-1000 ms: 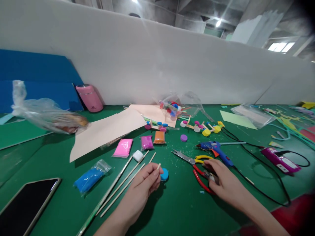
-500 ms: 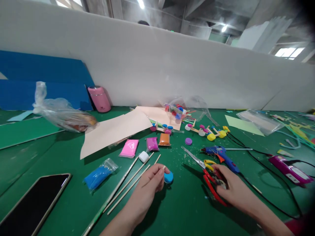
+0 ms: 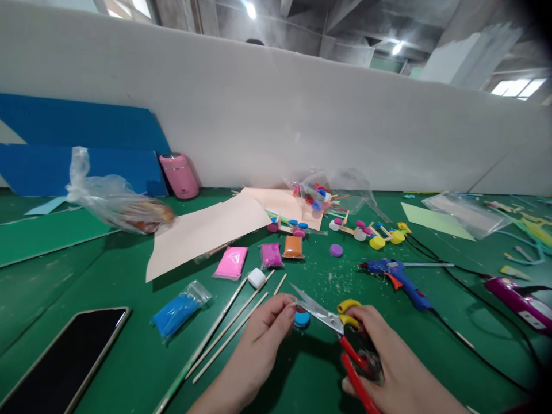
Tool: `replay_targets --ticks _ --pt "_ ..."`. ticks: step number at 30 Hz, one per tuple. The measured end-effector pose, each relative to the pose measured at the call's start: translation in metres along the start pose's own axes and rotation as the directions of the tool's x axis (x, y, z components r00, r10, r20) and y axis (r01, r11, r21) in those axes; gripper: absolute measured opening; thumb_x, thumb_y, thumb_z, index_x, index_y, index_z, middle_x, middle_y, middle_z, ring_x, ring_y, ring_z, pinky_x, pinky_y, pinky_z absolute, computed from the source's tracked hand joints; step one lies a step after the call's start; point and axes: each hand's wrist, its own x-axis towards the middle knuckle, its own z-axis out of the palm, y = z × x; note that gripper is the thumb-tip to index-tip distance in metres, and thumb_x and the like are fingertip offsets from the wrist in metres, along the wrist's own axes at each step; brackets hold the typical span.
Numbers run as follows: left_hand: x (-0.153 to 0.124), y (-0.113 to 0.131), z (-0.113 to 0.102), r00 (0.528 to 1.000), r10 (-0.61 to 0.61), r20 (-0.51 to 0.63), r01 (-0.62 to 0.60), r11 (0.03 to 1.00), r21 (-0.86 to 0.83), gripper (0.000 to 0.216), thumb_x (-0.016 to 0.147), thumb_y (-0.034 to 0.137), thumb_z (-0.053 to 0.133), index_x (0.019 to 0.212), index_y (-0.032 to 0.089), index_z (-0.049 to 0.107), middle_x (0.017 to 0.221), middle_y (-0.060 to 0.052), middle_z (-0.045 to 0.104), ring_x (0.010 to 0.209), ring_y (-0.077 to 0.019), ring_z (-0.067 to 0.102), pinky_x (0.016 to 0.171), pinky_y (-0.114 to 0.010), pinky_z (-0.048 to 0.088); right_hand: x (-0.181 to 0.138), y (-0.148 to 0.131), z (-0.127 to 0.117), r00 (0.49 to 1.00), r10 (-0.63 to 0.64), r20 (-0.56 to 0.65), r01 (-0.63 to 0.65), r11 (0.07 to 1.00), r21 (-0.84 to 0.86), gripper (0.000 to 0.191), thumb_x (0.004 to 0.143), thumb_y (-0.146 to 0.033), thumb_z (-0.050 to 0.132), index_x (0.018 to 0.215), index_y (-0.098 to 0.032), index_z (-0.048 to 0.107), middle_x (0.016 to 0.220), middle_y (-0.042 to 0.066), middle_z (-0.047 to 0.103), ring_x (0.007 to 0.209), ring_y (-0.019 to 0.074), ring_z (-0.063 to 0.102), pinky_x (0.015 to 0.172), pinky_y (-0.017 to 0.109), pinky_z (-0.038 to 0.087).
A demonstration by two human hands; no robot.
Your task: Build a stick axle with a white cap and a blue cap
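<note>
My left hand point(image 3: 265, 333) is closed in a pinch, with a small pale piece barely showing at its fingertips; the rest of it is hidden. Just beyond those fingertips is a blue bottle cap point(image 3: 302, 319). My right hand point(image 3: 388, 345) grips scissors point(image 3: 321, 313) with yellow and red handles. Their blades are slightly parted and reach left to the pinching fingertips, above the cap. Left of my left hand lie thin wooden sticks point(image 3: 233, 333), a clear-wrapped rod point(image 3: 202, 345) and a white block point(image 3: 257, 278).
A blue glue gun point(image 3: 390, 270) and its cord lie at right. Clay packets in pink point(image 3: 232, 262), purple point(image 3: 271, 255), orange point(image 3: 294, 246) and blue point(image 3: 179, 310) are spread left and ahead. A phone point(image 3: 64, 362) lies at left; small wheeled models point(image 3: 366, 230) stand behind.
My right hand has brought the scissors left, so their blades now meet my left fingertips. The left hand keeps its pinch. The view has shifted slightly.
</note>
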Motion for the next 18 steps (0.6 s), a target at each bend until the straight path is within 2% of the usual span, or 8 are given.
replay_targets --ticks 5,8,11,18 --pt "-0.002 0.002 -0.001 0.997 0.081 0.009 -0.082 0.991 0.11 0.018 0.082 0.032 0.048 0.08 0.018 0.058 0.074 0.001 0.052 0.068 -0.0133 0.044 0.063 -0.022 0.035 -0.002 -0.004 0.001 1.0 -0.022 0.0 0.022 0.995 -0.101 0.058 0.06 -0.02 0.063 0.11 -0.02 0.036 0.107 0.013 0.048 0.082 0.0223 0.055 0.054 0.027 0.049" --pt "-0.002 0.003 -0.001 0.992 0.125 0.011 -0.125 0.978 0.167 0.016 0.083 0.029 0.047 0.079 0.018 0.058 0.074 0.0 0.054 0.068 -0.0139 0.046 0.064 -0.022 0.036 -0.002 -0.007 0.002 0.997 -0.069 -0.034 0.064 0.99 -0.126 0.056 0.059 -0.021 0.064 0.109 -0.02 0.039 0.107 0.013 0.049 0.086 0.0243 0.055 0.053 0.027 0.049" --pt "-0.001 0.004 -0.002 0.988 0.151 0.023 -0.152 0.965 0.215 0.015 0.083 0.027 0.045 0.079 0.018 0.057 0.074 0.0 0.055 0.069 -0.0141 0.047 0.064 -0.022 0.037 -0.002 -0.009 0.002 0.992 -0.105 -0.069 0.095 0.986 -0.134 0.052 0.058 -0.022 0.064 0.105 -0.02 0.043 0.102 0.011 0.053 0.087 0.0241 0.054 0.06 0.028 0.049" --pt "-0.002 0.002 -0.003 0.978 0.199 0.056 -0.207 0.931 0.302 0.016 0.084 0.022 0.043 0.077 0.018 0.057 0.074 0.0 0.055 0.068 -0.0132 0.049 0.064 -0.02 0.038 -0.002 -0.013 -0.001 1.0 0.01 0.025 -0.008 0.995 -0.102 0.047 0.06 -0.025 0.063 0.103 -0.018 0.046 0.097 0.007 0.055 0.085 0.0203 0.054 0.073 0.028 0.044"
